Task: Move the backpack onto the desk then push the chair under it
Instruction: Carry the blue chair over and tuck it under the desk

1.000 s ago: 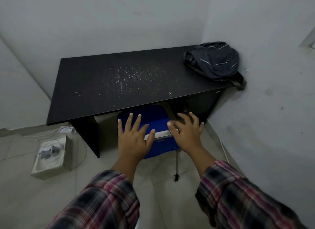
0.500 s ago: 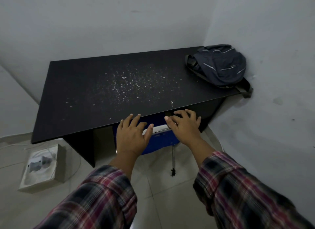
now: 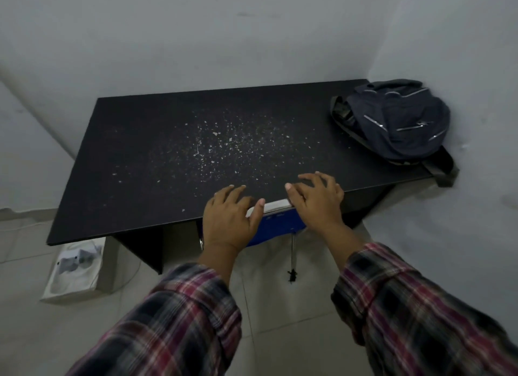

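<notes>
I see a bare corner of a plain room, likely a home: grey walls [image 3: 252,33], tiled floor [image 3: 280,305], a black desk [image 3: 140,165] dusted with flakes.

A black desk [image 3: 134,162], flecked with pale specks, holds a dark navy backpack [image 3: 398,123] with thin silvery lines. A bright blue chair [image 3: 276,230] with a white top edge shows beneath. Sleeves [image 3: 179,322] are red, black and white plaid; walls [image 3: 196,33] pale grey, floor tiles [image 3: 294,305] off-white.
</notes>
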Demonstrator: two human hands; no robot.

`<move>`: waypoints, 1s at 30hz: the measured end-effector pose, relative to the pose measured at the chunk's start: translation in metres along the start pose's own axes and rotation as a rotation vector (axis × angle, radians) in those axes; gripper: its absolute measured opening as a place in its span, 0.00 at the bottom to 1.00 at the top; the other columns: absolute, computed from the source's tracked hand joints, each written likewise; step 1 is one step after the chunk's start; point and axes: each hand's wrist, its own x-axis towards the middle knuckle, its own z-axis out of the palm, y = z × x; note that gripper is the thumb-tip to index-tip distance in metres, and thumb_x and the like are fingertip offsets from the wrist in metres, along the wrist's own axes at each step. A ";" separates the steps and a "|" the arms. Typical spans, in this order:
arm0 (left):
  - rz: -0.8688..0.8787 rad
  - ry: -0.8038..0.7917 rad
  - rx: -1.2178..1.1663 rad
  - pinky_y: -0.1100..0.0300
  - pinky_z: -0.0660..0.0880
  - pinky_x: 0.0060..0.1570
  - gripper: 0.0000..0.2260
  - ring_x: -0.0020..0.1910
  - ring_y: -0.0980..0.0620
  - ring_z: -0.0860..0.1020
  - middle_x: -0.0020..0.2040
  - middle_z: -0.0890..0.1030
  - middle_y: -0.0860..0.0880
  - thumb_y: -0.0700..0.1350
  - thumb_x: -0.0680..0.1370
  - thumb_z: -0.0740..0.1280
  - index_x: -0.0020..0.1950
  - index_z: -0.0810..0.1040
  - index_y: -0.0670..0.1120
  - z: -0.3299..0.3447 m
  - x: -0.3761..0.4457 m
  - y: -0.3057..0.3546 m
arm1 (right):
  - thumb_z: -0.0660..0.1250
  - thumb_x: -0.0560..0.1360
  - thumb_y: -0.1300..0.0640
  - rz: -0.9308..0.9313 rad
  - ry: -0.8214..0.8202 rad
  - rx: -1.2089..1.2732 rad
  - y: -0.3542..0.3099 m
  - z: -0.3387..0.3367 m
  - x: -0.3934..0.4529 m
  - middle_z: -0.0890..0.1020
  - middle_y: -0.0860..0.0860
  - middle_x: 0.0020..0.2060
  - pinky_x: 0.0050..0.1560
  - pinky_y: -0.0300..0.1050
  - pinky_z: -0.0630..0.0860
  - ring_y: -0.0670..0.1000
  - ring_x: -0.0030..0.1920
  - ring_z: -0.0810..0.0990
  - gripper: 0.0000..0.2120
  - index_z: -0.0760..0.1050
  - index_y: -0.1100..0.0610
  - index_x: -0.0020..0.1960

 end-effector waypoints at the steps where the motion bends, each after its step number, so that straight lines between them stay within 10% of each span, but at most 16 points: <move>1: 0.005 0.006 -0.001 0.50 0.79 0.49 0.20 0.58 0.43 0.80 0.56 0.85 0.44 0.58 0.78 0.59 0.44 0.87 0.48 0.002 0.001 0.002 | 0.52 0.78 0.36 -0.017 0.016 -0.003 0.004 0.001 0.002 0.74 0.44 0.67 0.69 0.61 0.57 0.53 0.72 0.61 0.21 0.82 0.43 0.50; 10: 0.019 -0.115 0.038 0.53 0.78 0.47 0.28 0.56 0.47 0.79 0.57 0.83 0.50 0.67 0.76 0.52 0.59 0.82 0.51 -0.006 -0.005 0.003 | 0.49 0.72 0.26 -0.262 -0.111 -0.068 0.023 -0.013 -0.007 0.71 0.44 0.67 0.67 0.59 0.61 0.54 0.70 0.62 0.29 0.72 0.38 0.64; 16: 0.061 -0.330 0.178 0.55 0.73 0.37 0.23 0.46 0.47 0.81 0.50 0.82 0.50 0.67 0.77 0.51 0.54 0.73 0.50 -0.021 -0.015 -0.006 | 0.50 0.72 0.26 -0.322 -0.249 -0.105 0.019 -0.022 -0.012 0.76 0.44 0.56 0.64 0.58 0.63 0.54 0.59 0.69 0.27 0.74 0.41 0.58; 30: -0.008 -0.356 0.256 0.48 0.75 0.50 0.19 0.55 0.44 0.76 0.58 0.75 0.47 0.60 0.80 0.53 0.62 0.70 0.50 -0.051 -0.001 -0.037 | 0.52 0.72 0.27 -0.296 -0.106 -0.008 -0.030 -0.006 -0.011 0.79 0.45 0.54 0.63 0.60 0.62 0.54 0.58 0.70 0.25 0.75 0.43 0.54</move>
